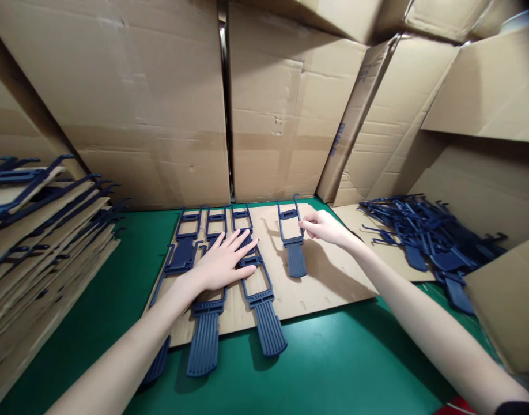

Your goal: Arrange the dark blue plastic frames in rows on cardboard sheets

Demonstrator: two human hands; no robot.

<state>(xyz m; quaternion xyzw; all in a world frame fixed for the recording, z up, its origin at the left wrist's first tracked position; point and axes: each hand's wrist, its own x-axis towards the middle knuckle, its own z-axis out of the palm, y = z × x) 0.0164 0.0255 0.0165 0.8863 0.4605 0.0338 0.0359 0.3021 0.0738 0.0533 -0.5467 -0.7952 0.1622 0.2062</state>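
My left hand (225,259) lies with fingers spread over several dark blue plastic frames, each with two hooked arms and a ribbed paddle. One such frame (271,323) sticks out below its thumb, its paddle past the cardboard's front edge. My right hand (322,226) pinches the right side bar of another blue plastic frame (296,260), whose hooked ends point away from me and whose paddle faces me. This frame casts a shadow on the cardboard sheet (329,285); whether it touches the sheet I cannot tell. My left palm hides parts of the frames below it.
On the left stands a stack of cardboard sheets (52,276) with blue frames between them. A heap of loose blue frames (424,236) lies at right. Large cardboard boxes (152,115) wall off the back. The table (325,363) is green.
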